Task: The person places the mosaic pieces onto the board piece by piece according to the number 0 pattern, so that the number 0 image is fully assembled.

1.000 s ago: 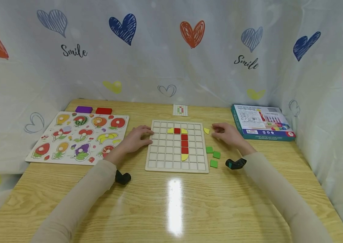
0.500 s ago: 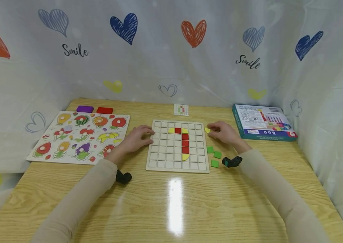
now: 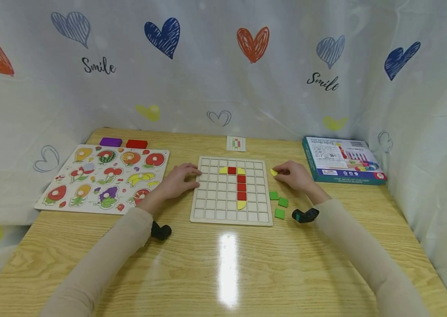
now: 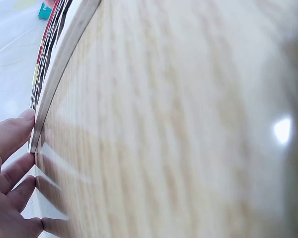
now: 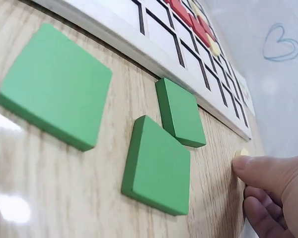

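A wooden grid board (image 3: pixel 210 205) lies mid-table, with red square tiles (image 3: pixel 241 187) and yellow rounded-corner tiles (image 3: pixel 241 204) set in its cells. My left hand (image 3: pixel 179 181) rests at the board's left edge. In the left wrist view its thumb (image 4: pixel 15 133) touches the board's rim, and the other fingertips rest on the table. Just beyond the board's right side, my right hand (image 3: pixel 295 176) pinches a yellow tile (image 3: pixel 273 172) with a curved edge, close to the tabletop. The right wrist view shows the thumb (image 5: pixel 258 168) on that tile; its underside is hidden.
Three green square tiles (image 3: pixel 280 214) lie right of the board. Behind it is a small pattern card (image 3: pixel 236 143). A fruit puzzle board (image 3: pixel 63 176) sits at left, with purple (image 3: pixel 110 142) and red (image 3: pixel 136 144) blocks behind. A toy box (image 3: pixel 342 160) is at right.
My right hand has reached slightly left, taken hold of the yellow tile beside the board, and shifted it a little to the right. My left hand has stayed at the board's edge.
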Motion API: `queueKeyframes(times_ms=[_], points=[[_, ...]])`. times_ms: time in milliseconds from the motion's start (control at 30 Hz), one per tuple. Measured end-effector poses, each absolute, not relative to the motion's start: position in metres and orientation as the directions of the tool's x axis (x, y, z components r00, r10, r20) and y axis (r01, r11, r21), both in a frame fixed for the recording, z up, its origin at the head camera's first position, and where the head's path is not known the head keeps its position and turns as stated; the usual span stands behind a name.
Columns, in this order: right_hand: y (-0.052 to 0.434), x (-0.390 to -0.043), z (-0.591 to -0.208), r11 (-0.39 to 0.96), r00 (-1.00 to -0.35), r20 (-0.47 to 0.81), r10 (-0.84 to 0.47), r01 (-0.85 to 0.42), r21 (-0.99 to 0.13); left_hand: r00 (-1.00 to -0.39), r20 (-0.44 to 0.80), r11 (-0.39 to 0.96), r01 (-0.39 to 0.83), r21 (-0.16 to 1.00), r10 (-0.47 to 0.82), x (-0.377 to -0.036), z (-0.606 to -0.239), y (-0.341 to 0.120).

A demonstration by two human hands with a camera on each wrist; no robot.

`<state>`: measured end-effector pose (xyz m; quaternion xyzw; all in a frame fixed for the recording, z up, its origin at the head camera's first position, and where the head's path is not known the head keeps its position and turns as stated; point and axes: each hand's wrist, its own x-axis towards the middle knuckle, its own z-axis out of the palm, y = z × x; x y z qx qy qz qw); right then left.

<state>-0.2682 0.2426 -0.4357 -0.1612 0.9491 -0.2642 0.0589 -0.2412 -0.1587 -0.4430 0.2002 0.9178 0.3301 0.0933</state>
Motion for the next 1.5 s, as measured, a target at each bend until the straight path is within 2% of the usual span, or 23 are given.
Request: queueKeyframes(times_ms=[400, 700, 1033, 1500], points=[[0.266, -0.245, -0.434, 0.832, -0.94, -0.001, -0.34, -0.3, -0.467, -0.902, -0.031, 0.7, 0.313, 0.642, 0.431, -0.24, -0.442, -0.157], [0.275, -0.224, -0.435, 0.823, -0.951, -0.002, -0.309, -0.266, -0.502, -0.901, -0.024, 0.696, 0.317, 0.645, 0.433, -0.239, -0.443, -0.157], [0.275, -0.222, -0.439, 0.795, -0.963, -0.017, -0.27, -0.213, -0.568, -0.903, -0.029, 0.696, 0.309, 0.648, 0.428, -0.239, -0.442, -0.158], [0.271, -0.219, -0.441, 0.8, -0.967, 0.047, -0.25, -0.234, -0.552, -0.899, -0.013, 0.688, 0.326, 0.648, 0.439, -0.241, -0.444, -0.159]])
